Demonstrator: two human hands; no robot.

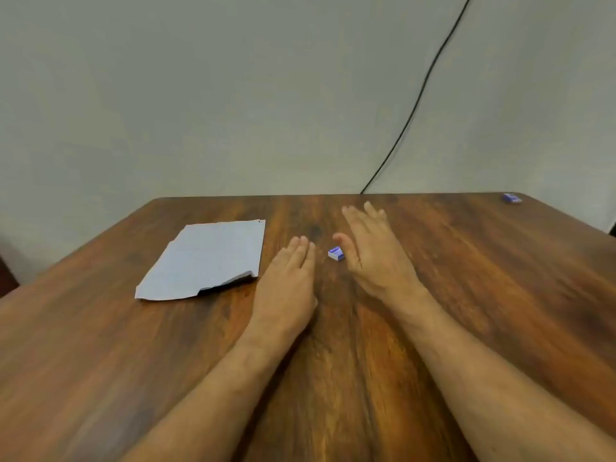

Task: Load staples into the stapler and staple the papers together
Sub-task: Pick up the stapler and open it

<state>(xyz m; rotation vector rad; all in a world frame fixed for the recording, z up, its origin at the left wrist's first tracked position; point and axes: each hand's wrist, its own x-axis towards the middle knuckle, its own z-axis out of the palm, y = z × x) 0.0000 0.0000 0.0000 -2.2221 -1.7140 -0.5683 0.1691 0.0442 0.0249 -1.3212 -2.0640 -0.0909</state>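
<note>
A small blue and white staple box (336,253) lies on the wooden table (466,278) between my two hands. My left hand (287,281) rests flat on the table, palm down, fingers together, holding nothing. My right hand (373,251) is raised on its edge just right of the box, fingers stretched out, thumb close to the box, holding nothing. A stack of white papers (206,260) with a curled near corner lies left of my left hand. No stapler is in view.
A second small blue box (512,198) sits at the table's far right corner. A black cable (416,105) runs down the wall behind the table's back edge.
</note>
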